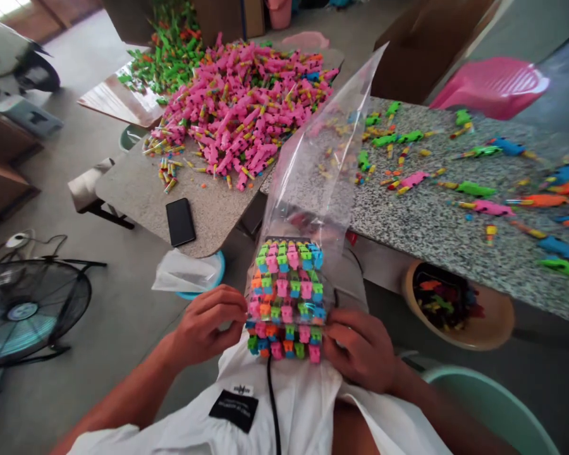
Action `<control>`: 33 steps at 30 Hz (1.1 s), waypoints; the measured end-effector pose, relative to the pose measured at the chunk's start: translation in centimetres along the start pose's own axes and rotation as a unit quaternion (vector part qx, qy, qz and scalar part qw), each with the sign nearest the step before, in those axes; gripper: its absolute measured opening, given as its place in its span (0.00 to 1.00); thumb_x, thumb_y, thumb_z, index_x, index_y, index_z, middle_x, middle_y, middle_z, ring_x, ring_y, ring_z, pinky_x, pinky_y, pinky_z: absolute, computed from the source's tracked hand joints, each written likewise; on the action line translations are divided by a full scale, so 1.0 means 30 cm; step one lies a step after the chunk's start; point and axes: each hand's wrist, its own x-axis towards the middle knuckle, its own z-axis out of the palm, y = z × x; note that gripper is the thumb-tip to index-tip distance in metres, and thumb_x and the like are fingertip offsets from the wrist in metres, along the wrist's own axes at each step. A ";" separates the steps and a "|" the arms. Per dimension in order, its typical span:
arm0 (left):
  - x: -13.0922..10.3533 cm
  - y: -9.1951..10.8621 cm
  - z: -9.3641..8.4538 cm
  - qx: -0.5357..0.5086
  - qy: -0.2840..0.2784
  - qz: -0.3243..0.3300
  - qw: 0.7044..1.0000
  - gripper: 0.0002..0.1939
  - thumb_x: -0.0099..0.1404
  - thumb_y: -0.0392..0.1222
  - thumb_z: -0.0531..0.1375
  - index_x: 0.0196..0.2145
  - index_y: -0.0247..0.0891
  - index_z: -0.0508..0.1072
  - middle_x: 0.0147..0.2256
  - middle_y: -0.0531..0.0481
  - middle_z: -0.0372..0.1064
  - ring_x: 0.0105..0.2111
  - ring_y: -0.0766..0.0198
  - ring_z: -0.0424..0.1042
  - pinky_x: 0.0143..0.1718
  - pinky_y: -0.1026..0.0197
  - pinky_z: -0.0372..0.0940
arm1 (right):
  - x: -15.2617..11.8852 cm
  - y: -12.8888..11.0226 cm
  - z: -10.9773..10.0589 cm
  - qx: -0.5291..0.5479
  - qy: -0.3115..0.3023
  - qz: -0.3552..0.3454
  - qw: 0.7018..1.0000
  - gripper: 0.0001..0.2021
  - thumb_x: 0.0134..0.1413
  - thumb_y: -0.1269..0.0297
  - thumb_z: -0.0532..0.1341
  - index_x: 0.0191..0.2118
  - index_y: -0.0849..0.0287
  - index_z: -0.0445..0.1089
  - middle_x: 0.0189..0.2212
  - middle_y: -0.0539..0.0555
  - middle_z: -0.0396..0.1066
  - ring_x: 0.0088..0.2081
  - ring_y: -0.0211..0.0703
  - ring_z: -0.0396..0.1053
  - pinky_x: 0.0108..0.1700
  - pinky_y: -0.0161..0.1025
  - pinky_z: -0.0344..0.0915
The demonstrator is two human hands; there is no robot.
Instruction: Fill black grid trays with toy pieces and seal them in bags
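Note:
A clear plastic bag (313, 170) reaches from my lap up over the table edge, its far end raised. Inside its near part lies a block of small colourful toys (287, 287) in rows; the nearest rows stick out of the bag's mouth. My left hand (215, 322) pinches the bag's edge at the left side of the block. On the right side, my right hand (358, 347) has its fingers closed on the bag's edge beside the toys.
Piled pink toys (246, 101) and green toys (175, 50) cover the back left. Loose toys lie on the speckled table (389, 234) at right. A black phone (180, 221), floor fan (23, 313), tan basin (497, 322) and green tub (493, 392) surround me.

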 end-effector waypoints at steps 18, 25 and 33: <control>-0.074 0.057 0.020 -0.011 -0.054 -0.002 0.998 0.15 0.60 0.24 0.63 0.42 0.40 0.72 0.33 0.46 0.77 0.33 0.63 0.77 0.36 0.62 0.74 | -0.009 -0.010 -0.031 0.013 -0.055 -0.025 0.998 0.04 0.62 0.72 0.64 0.41 0.58 0.72 0.34 0.53 0.76 0.32 0.37 0.73 0.35 0.34 0.71; -0.059 0.095 0.033 -0.025 -0.017 -0.043 0.999 0.12 0.62 0.26 0.63 0.40 0.41 0.72 0.33 0.47 0.76 0.32 0.63 0.77 0.36 0.62 0.73 | 0.014 -0.044 -0.040 0.001 0.005 -0.001 1.000 0.10 0.57 0.74 0.64 0.43 0.54 0.70 0.35 0.51 0.77 0.32 0.38 0.76 0.36 0.34 0.73; 0.020 0.139 -0.003 -0.105 0.066 -0.105 0.987 0.08 0.63 0.28 0.65 0.38 0.38 0.74 0.33 0.46 0.76 0.34 0.63 0.76 0.36 0.62 0.72 | 0.116 -0.062 -0.088 0.016 0.061 0.057 0.996 0.12 0.57 0.74 0.65 0.45 0.53 0.69 0.36 0.52 0.77 0.33 0.39 0.76 0.35 0.36 0.74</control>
